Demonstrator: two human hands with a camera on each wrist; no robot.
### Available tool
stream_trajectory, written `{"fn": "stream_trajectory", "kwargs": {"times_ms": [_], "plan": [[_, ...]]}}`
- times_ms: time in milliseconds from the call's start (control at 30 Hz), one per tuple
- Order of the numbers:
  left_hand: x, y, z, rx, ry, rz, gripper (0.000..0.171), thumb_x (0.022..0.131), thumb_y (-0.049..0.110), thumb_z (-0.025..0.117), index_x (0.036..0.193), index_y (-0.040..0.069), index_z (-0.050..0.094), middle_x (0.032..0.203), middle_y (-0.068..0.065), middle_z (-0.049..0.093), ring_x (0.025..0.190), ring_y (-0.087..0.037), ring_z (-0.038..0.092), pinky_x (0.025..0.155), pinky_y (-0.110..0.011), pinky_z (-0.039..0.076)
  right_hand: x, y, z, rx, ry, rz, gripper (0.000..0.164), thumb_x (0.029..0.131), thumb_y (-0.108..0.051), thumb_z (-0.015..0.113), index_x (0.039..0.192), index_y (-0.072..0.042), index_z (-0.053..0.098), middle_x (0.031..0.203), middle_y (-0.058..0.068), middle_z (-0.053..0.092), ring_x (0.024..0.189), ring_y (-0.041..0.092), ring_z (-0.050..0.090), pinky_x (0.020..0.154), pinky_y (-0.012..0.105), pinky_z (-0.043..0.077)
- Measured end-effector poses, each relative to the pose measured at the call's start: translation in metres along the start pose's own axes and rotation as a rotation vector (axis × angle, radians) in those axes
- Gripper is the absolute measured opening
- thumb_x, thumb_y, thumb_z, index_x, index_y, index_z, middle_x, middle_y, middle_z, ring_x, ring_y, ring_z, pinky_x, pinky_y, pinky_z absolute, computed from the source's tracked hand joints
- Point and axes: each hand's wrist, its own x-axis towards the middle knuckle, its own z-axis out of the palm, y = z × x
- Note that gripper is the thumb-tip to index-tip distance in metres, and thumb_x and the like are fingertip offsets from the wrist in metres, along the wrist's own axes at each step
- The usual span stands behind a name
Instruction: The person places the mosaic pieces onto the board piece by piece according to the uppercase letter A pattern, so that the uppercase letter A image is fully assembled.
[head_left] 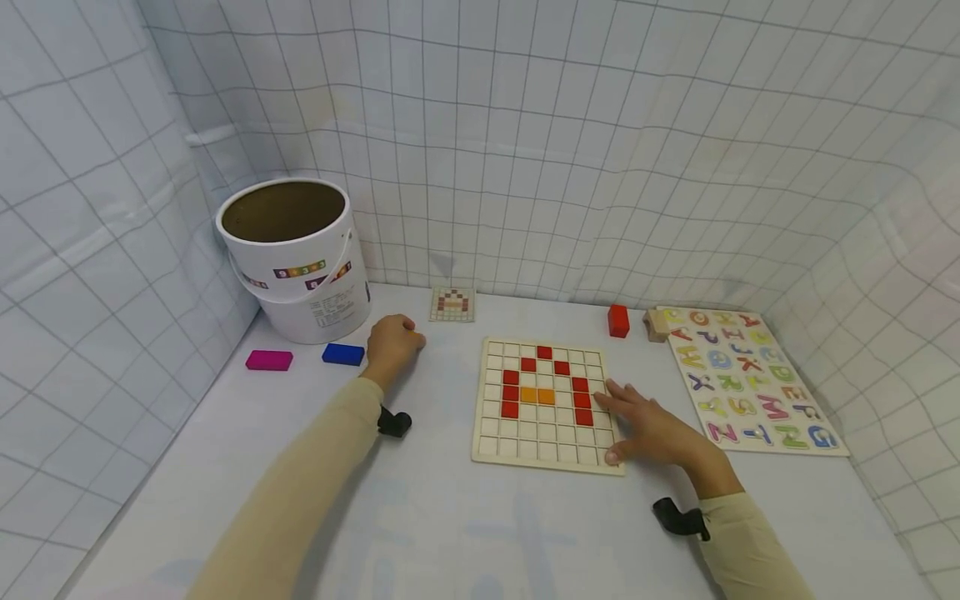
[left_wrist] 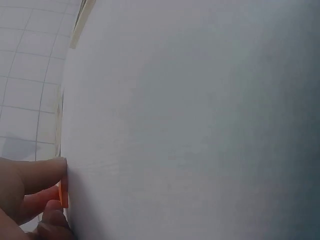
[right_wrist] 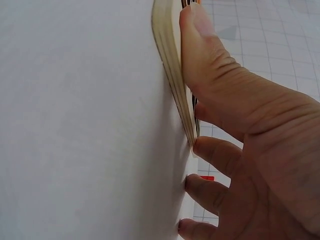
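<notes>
At the back left of the table my left hand [head_left: 393, 346] pinches a small orange piece [left_wrist: 63, 194] between thumb and fingers, down at the table surface. Most of the piece is hidden by the hand. Right of it lies a square wooden grid board [head_left: 506, 448] with red tiles [head_left: 582, 400] set in an arch and two orange tiles [head_left: 537, 396] side by side inside it. My right hand [head_left: 656, 429] rests at the board's right edge, its fingers spread and its thumb on the near right corner. A small pattern card [head_left: 452, 305] lies against the back wall.
A white bucket [head_left: 300, 275] stands at the back left. Before it lie a magenta block [head_left: 269, 360] and a blue block [head_left: 343, 354]. A red block [head_left: 618, 321], a plain wooden block [head_left: 656, 325] and an alphabet board [head_left: 720, 387] are at the right.
</notes>
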Motion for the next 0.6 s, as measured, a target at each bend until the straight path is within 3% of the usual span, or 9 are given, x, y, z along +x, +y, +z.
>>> {"fn": "stream_trajectory", "kwargs": {"times_ms": [100,300,433,600], "plan": [[-0.002,-0.002,0.001,0.054,0.005,0.042,0.026,0.090,0.018,0.072,0.111,0.003,0.067,0.115,-0.018,0.063,0.101,-0.034,0.058,0.088,-0.046,0.048,0.000,-0.001,0.000,0.005,-0.005,0.006,0.108,0.068,-0.055,0.087,0.158,-0.017,0.039,0.170,0.013,0.017,0.153,0.048,0.007,0.115,0.072,0.012],[-0.003,-0.001,0.004,0.097,0.012,0.136,0.027,0.087,0.015,0.077,0.108,0.006,0.062,0.104,-0.016,0.066,0.088,-0.029,0.059,0.075,-0.039,0.047,0.000,-0.001,0.000,0.007,-0.006,0.011,0.109,0.068,-0.054,0.087,0.158,-0.017,0.039,0.170,0.014,0.017,0.153,0.048,0.007,0.115,0.072,0.011],[-0.005,0.005,0.008,-0.015,-0.019,0.144,0.024,0.085,0.009,0.076,0.107,0.007,0.067,0.094,-0.013,0.072,0.077,-0.023,0.064,0.070,-0.032,0.046,0.000,-0.001,0.000,0.007,-0.002,0.009,0.109,0.068,-0.055,0.087,0.158,-0.017,0.039,0.169,0.014,0.017,0.154,0.048,0.007,0.116,0.072,0.011],[-0.014,0.022,0.022,-0.275,-0.137,0.086,0.028,0.083,0.007,0.077,0.110,0.004,0.070,0.091,-0.011,0.074,0.066,-0.013,0.066,0.063,-0.023,0.050,0.001,0.000,0.000,0.012,-0.002,0.004,0.109,0.068,-0.055,0.087,0.158,-0.016,0.039,0.169,0.014,0.017,0.153,0.048,0.007,0.116,0.072,0.010]]}}
